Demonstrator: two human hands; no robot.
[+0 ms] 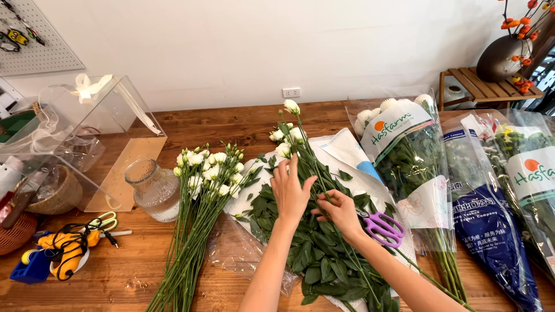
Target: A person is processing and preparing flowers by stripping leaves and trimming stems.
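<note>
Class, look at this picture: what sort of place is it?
Probably a florist's workbench or flower-arranging studio: wrapped bouquets lie on the wooden table, beside loose white flower stems, purple scissors and a glass vase.

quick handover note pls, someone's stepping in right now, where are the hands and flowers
Left hand: open, fingers spread, resting on the leafy stems lying on the paper wrap.
Right hand: pinching one stem of white blooms, which stretches away toward the wall.
Purple scissors lie just right of the right hand, not held.
Done, it seems: a white bunch lies apart to the left beside the glass vase, with bare lower stems.
Left: the pile under the hands is full of leaves; the sleeved bouquets at right are unopened; the vase holds no flowers.
</note>
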